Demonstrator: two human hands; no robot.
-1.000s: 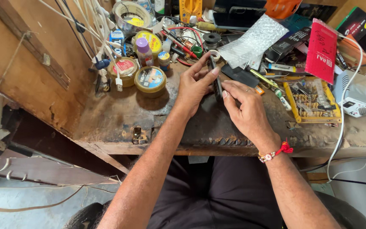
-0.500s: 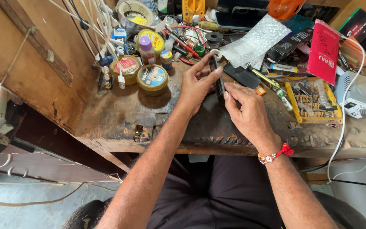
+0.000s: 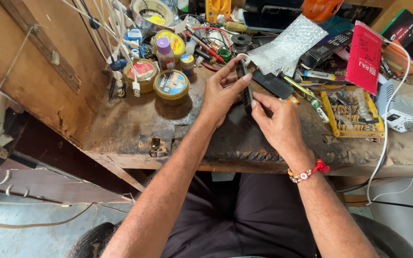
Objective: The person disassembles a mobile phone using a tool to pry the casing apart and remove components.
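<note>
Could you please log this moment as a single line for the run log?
left hand: grips slim black device on edge | right hand: fingers at its lower end | below: worn wooden bench | nearby: round tins

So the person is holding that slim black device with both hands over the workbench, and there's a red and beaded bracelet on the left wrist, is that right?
Not quite. The bracelet is on the right wrist, not the left, as the head view shows. The rest stands: both the left hand and the right hand hold the slim black device over the workbench.
</note>
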